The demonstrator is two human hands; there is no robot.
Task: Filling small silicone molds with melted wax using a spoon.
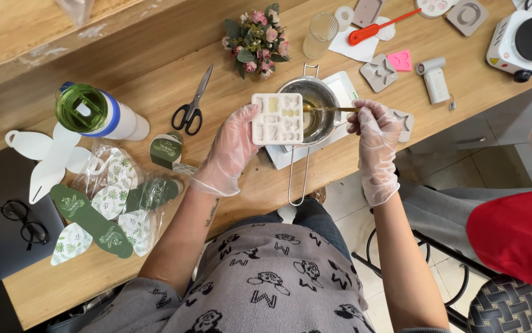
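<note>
Both my hands wear thin clear gloves. My left hand (232, 148) holds a white silicone mould (277, 118) with several small shaped cavities, tilted over the rim of a small metal melting pot (334, 106). The pot holds yellowish liquid and sits on a white scale (347, 91); its long wire handle points toward me. My right hand (374, 132) pinches a thin spoon or stick (331, 109) whose tip reaches into the pot, next to the mould's edge.
On the wooden table (173, 86) lie black scissors (193, 105), a green-lidded bottle (96, 114), a small flower bunch (258, 40), a glass (319, 35), packets of leaf-printed tags (115, 203), glasses (22, 221), more moulds and a hotplate (522, 40). Another person in red (519, 237) sits at right.
</note>
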